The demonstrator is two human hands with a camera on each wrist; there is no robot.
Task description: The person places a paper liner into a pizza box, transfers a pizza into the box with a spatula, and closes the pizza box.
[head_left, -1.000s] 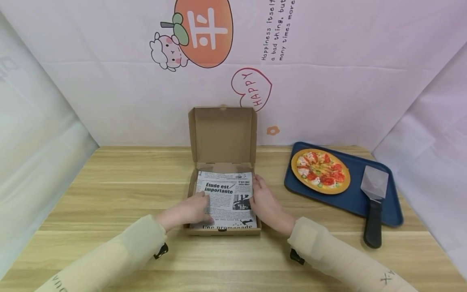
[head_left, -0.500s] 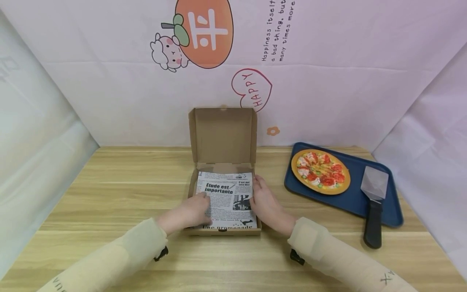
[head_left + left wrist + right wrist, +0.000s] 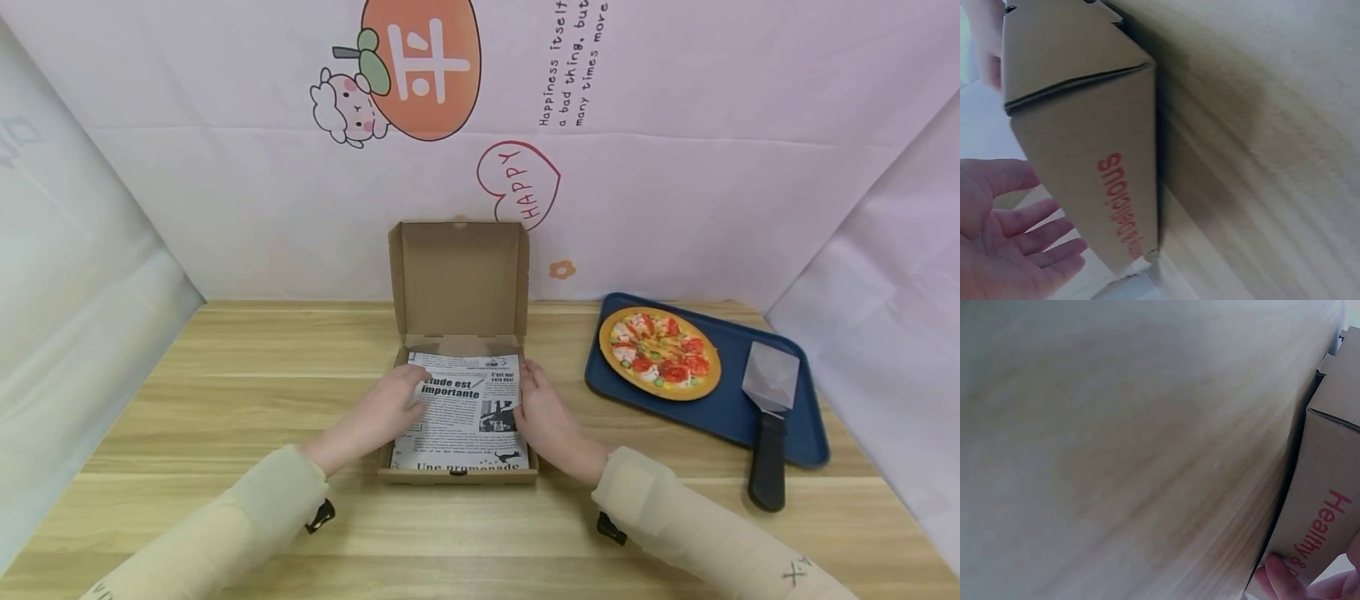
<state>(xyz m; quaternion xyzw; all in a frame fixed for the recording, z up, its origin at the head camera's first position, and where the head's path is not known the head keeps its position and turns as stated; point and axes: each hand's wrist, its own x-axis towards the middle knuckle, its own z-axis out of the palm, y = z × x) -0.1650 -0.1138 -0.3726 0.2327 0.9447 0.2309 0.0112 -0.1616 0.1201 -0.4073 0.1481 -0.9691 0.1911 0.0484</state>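
A brown cardboard pizza box (image 3: 465, 279) stands with its lid raised, a sheet of newsprint-patterned paper (image 3: 453, 421) lying in its base. My left hand (image 3: 382, 408) is over the box's left wall, its fingers extended towards the paper. In the left wrist view that hand (image 3: 1016, 237) shows loosely bent fingers beside the printed side wall (image 3: 1091, 156), holding nothing. On the other side, my right hand (image 3: 551, 421) grips the right wall, thumb over the paper's edge. The right wrist view shows its fingertips (image 3: 1279, 578) on the outside of that wall (image 3: 1329, 462).
To the right, a dark blue tray (image 3: 720, 417) carries a round pizza (image 3: 660, 354) and a metal pizza server (image 3: 768, 417), whose black handle juts past the tray's near edge. A white printed cloth (image 3: 645, 208) hangs behind the wooden table (image 3: 262, 375).
My left hand has moved away from me along the box's left side, uncovering the paper's near left corner, and its fingers have straightened. The right hand keeps its grip on the box wall.
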